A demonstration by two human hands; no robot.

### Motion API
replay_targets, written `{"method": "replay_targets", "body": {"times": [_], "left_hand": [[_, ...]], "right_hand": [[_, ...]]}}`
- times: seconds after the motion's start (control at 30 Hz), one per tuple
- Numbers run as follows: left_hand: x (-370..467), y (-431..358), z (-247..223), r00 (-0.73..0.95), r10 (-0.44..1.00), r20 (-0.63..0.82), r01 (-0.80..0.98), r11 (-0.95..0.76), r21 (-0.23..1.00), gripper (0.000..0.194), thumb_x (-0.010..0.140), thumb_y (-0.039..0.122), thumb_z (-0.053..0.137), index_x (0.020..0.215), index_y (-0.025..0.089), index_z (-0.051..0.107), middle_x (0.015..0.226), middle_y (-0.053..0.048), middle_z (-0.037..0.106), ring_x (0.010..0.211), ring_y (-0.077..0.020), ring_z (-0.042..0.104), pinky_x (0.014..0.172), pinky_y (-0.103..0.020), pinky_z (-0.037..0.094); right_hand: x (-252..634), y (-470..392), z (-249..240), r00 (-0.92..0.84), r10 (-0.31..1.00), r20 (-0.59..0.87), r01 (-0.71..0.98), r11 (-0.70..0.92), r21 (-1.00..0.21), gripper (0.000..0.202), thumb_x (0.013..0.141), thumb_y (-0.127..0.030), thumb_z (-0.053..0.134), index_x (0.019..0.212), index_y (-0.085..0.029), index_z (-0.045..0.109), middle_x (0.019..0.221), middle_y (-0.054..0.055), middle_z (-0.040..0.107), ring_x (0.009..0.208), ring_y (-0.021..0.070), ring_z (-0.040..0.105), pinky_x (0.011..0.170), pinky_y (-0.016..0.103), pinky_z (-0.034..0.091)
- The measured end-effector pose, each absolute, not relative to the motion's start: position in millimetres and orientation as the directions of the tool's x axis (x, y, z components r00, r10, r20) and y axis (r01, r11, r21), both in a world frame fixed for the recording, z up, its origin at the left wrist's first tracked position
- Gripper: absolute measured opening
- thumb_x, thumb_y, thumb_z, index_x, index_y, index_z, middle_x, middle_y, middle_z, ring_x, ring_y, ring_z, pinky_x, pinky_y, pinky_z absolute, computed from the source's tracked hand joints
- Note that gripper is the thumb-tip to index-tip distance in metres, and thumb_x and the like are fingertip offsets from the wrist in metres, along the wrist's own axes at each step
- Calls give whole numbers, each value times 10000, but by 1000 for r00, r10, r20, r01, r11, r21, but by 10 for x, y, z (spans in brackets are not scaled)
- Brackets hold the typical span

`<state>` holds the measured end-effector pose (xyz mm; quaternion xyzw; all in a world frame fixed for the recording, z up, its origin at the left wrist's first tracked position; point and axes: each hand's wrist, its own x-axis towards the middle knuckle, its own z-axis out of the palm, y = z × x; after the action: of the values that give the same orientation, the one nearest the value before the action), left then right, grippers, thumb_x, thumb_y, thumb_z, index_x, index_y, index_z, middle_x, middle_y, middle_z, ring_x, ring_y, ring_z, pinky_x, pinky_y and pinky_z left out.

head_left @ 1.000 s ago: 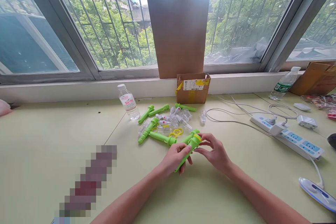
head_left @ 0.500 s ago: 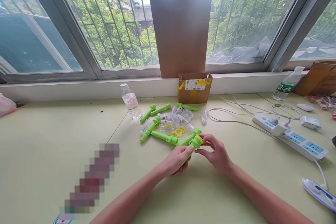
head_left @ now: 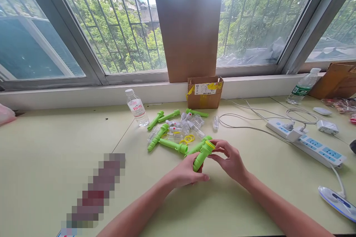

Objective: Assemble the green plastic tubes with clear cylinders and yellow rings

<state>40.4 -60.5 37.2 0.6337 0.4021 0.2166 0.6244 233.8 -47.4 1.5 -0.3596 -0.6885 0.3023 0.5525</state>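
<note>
Bottle, clear, white cap and pink-printed label (head_left: 137,107), upright on the pale green tabletop (head_left: 150,200). Loose green threaded tubes (head_left: 158,138), six visible, lying around a heap of clear plastic cups (head_left: 196,129) and small white parts (head_left: 175,129). Left hand (head_left: 185,172): fingers curled round the body of one green tube, thumb extended clear of it. Yellow rings (head_left: 189,138), loose, beyond the hands. Held tube (head_left: 203,156): raised at a slant between the two hands, yellow band at its upper end. Carton (head_left: 205,100), small, brown, taped and labelled, behind the heap. Right hand (head_left: 229,159): thumb and fingers slightly parted at the banded end; whether they grip it cannot be told. Power strip (head_left: 307,144), white with blue sockets, plugs fitted. Bottle with green label (head_left: 302,88), upright near the window ledge.
</note>
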Motion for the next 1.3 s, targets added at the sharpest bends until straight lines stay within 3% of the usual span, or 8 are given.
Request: {"method": "replay_targets", "body": {"times": [0.17,0.47,0.8,0.93,1.03,1.17,1.3], "left_hand": [[380,-590,336,618,758,-207,233,75,970,312,558,103,584,809,199,425,659,64,403,518,-66,372,422,-190,293],[355,-568,275,604,763,-231,292,58,955,249,522,98,487,723,204,384,623,58,362,473,-67,331,404,-215,237],[434,-596,239,512,853,-101,309,-73,948,190,552,84,493,634,189,357,590,44,338,513,-77,321,433,-215,220],[469,-632,287,475,859,-190,340,20,940,101,719,239,531,707,197,440,611,31,462,392,-68,340,355,-215,266],[486,-647,324,466,851,-242,348,75,935,216,796,405,522,756,197,487,584,11,528,320,-71,331,305,-219,261],[490,-647,345,469,845,-255,362,79,929,328,810,505,514,712,194,480,459,42,433,299,-78,328,304,-209,252],[485,-642,367,485,848,-211,354,30,935,366,819,493,516,638,188,427,429,59,373,347,-73,340,367,-204,281]], "right_hand": [[2371,-459,47,-160,820,550,162,571,-805,161,811,-254,661,899,-246,527,1107,51,633,931,198,657,811,422,608],[2366,-483,52,-189,801,568,199,598,-776,176,792,-281,678,867,-236,526,1078,63,637,923,206,653,789,415,605],[2365,-481,77,-209,810,547,187,582,-791,174,792,-249,679,878,-240,529,1082,51,631,922,195,648,791,411,605],[2358,-481,75,-206,816,540,176,573,-800,170,790,-245,681,872,-238,533,1092,49,628,910,191,648,792,409,603],[2356,-483,68,-202,816,541,172,573,-801,167,789,-229,681,872,-237,537,1081,46,630,907,187,646,793,401,601],[2362,-484,52,-205,812,547,167,580,-798,173,785,-208,686,864,-232,533,1075,46,629,930,189,642,792,387,598],[2359,-493,50,-210,790,577,167,610,-775,188,779,-191,692,837,-230,517,1059,47,631,933,188,639,795,381,593]]}}
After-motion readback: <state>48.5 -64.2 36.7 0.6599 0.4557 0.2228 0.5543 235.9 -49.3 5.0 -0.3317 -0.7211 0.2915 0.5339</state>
